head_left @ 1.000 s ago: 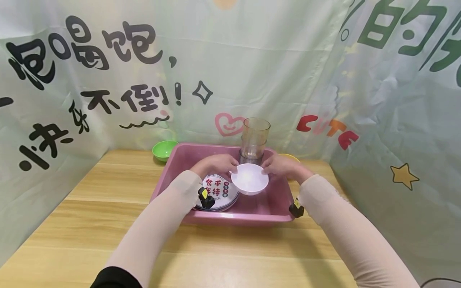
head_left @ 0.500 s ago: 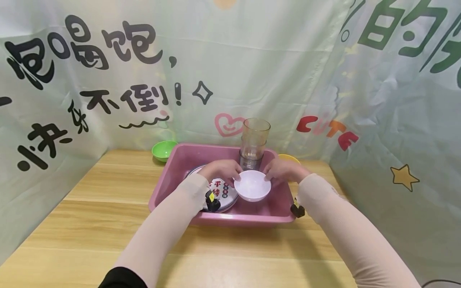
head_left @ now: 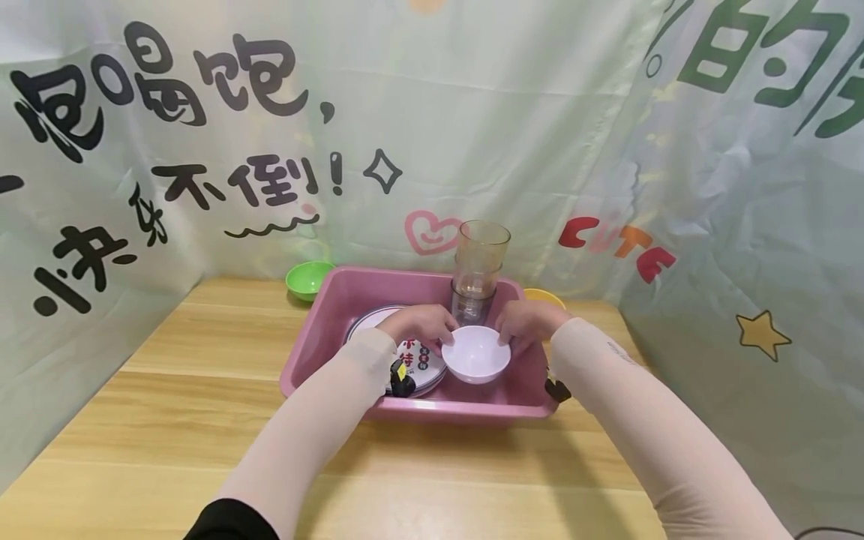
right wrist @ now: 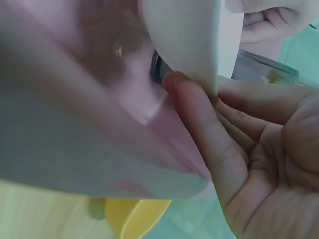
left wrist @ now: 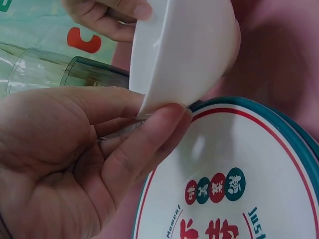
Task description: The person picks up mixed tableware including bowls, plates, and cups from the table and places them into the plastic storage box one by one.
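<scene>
A white bowl (head_left: 475, 354) is held between both hands over the right half of a pink basin (head_left: 378, 407). My left hand (head_left: 427, 325) pinches its left rim between thumb and fingers, as the left wrist view shows at the bowl's edge (left wrist: 192, 55). On the opposite side my right hand (head_left: 529, 324) pinches the rim the same way. Stacked plates (head_left: 373, 321) with printed lettering lie in the basin's left part, partly hidden by my left arm. Behind the bowl stands a stack of clear amber and grey cups (head_left: 478, 262). Whether the bowl's base touches the basin floor I cannot tell.
A green bowl (head_left: 308, 280) sits on the wooden table (head_left: 169, 405) behind the basin's left corner. Behind its right corner is a yellow bowl (head_left: 544, 297), mostly hidden. A printed cloth (head_left: 364, 97) hangs along the back and sides.
Both hands have lowered the white bowl and brought it slightly towards me and to the right. Their grip on the rim is the same, and the plates and cups stay in place.
</scene>
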Motion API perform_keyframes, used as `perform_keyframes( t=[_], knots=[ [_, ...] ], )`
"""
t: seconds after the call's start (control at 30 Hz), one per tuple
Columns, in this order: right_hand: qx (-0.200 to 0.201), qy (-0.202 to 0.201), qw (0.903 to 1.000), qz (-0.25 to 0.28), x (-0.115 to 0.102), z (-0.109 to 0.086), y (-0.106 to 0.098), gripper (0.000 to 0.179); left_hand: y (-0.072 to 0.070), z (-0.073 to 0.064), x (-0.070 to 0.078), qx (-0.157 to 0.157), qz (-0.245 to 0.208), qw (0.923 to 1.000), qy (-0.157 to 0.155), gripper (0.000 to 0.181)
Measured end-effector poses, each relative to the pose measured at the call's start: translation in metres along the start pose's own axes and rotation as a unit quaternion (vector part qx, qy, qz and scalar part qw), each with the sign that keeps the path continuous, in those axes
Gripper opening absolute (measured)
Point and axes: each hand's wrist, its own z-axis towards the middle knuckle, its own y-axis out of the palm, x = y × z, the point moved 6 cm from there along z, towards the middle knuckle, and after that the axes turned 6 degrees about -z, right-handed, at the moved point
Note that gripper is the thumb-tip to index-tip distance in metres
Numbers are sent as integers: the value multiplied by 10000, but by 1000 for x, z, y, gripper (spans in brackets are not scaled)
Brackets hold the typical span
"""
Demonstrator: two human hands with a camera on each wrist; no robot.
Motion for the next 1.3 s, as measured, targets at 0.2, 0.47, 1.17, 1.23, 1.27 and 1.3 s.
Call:
perform_keyframes(
  t=[0.2,0.47,1.17,1.23,1.27,1.3],
  knots=[
    [-1,166,9982,-569,-4,-4,0,7,4,7,-1,-232,196,9995,76,18],
    [126,714,9873,-1412,-2,-5,2,5,12,2,5,-55,644,9979,-2,30],
    [419,1650,9852,200,6,-22,10,12,22,3,7,-736,2216,9720,271,23],
    [431,1608,9857,259,5,-23,8,9,20,2,10,-759,2699,9589,443,26],
    [335,1413,9894,55,2,-22,7,7,19,1,11,-743,2788,9563,481,28],
    [109,1009,9934,-537,-4,-20,7,4,18,0,12,-732,2891,9531,507,29]
  ],
)
